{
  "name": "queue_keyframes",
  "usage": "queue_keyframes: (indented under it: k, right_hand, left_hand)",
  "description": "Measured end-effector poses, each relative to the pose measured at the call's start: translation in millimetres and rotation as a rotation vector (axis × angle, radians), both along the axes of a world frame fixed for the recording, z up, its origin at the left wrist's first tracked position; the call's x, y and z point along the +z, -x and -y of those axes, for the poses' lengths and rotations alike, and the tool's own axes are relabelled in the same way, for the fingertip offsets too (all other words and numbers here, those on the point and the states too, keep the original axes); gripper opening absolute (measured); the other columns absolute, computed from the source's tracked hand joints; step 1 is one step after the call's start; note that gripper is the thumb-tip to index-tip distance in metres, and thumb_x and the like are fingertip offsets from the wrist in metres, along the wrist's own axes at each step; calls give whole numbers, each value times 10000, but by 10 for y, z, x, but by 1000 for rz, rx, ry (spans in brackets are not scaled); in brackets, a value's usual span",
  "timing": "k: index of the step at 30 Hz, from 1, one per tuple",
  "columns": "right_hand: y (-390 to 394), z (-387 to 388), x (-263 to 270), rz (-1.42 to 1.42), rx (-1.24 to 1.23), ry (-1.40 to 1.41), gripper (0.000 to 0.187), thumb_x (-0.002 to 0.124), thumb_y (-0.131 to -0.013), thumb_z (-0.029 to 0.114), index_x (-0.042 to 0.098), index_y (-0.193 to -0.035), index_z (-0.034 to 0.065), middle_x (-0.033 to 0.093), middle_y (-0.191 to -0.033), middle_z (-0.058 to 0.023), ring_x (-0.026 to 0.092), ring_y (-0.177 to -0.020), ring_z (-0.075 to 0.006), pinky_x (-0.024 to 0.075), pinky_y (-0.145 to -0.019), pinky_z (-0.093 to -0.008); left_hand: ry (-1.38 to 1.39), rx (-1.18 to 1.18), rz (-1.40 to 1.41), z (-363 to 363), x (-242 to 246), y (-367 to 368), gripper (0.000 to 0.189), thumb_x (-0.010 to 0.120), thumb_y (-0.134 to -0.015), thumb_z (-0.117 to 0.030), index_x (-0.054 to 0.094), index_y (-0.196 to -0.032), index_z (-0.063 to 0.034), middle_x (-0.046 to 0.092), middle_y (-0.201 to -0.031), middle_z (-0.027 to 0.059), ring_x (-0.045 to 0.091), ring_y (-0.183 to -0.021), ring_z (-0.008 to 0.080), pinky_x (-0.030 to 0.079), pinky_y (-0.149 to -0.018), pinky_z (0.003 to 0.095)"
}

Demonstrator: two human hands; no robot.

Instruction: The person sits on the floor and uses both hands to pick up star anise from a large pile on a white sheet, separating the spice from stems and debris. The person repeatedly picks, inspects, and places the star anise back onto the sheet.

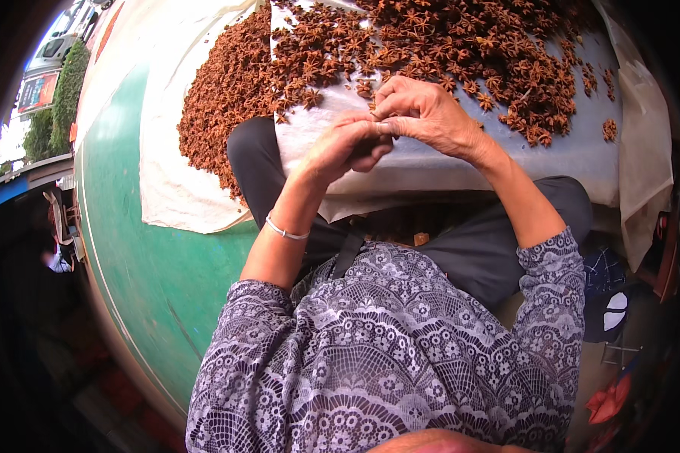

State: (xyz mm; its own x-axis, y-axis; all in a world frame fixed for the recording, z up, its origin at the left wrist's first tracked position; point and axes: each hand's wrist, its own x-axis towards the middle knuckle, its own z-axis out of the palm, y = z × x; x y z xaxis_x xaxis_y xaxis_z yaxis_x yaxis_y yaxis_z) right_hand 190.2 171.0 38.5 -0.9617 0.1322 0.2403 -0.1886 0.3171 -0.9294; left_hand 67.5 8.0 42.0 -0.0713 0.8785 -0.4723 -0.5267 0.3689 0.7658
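Observation:
My left hand [352, 139] and my right hand [430, 116] meet at the fingertips above the near edge of a table covered with pale sheeting [476, 170]. Both pinch what looks like a small star anise piece [375, 118], mostly hidden by the fingers. Beyond them spreads a large heap of dried star anise [453, 39], brown and star-shaped, with loose ones scattered towards my hands. To the left lies a pile of smaller, broken brown pieces [215, 119] on a white cloth [164, 187]. A pale bangle [286, 233] circles my left wrist.
My bent knees are on either side of the table's near edge. Green flooring [147, 266] with a white line stretches left. At the right, a sheet flap [649, 181] hangs down near dark cloth items [603, 300] and a red object [609, 399]. A hedge [71, 85] and vehicles are far left.

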Motion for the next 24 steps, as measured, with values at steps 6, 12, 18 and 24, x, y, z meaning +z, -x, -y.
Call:
queue_keyframes:
  k: [6,12,18,24]
  right_hand:
    - [-22,136,-18,-21,-78,143,140,717,-816,99,731,-922,9,647,-990,-59,632,-893,-150,514,-776,-254]
    - [-43,376,111,-476,-318,-482,107,745,-668,44,686,-755,25,687,-899,-15,635,-830,-195,555,-684,-291]
    - [-176,589,424,-453,49,-393,68,704,-678,41,651,-719,36,675,-894,-29,640,-863,-217,543,-725,-326]
    - [-247,122,337,580,872,-187,282,694,-775,298,733,-877,37,697,-753,-126,672,-721,-241,513,-667,-370]
  left_hand:
    - [-175,186,366,114,-172,-226,177,476,-966,-193,542,-912,-38,515,-630,56,303,-407,60,246,-376,209]
    - [9,287,368,105,-79,-317,221,445,-985,-236,519,-856,-72,492,-586,41,320,-386,71,225,-349,210]
    - [-185,526,585,265,-102,145,245,479,-989,-243,598,-886,-56,399,-546,-46,310,-376,42,237,-347,204]
    - [-133,295,-1250,-167,-231,528,153,693,-872,-162,735,-934,-28,675,-719,50,613,-579,147,474,-529,270]
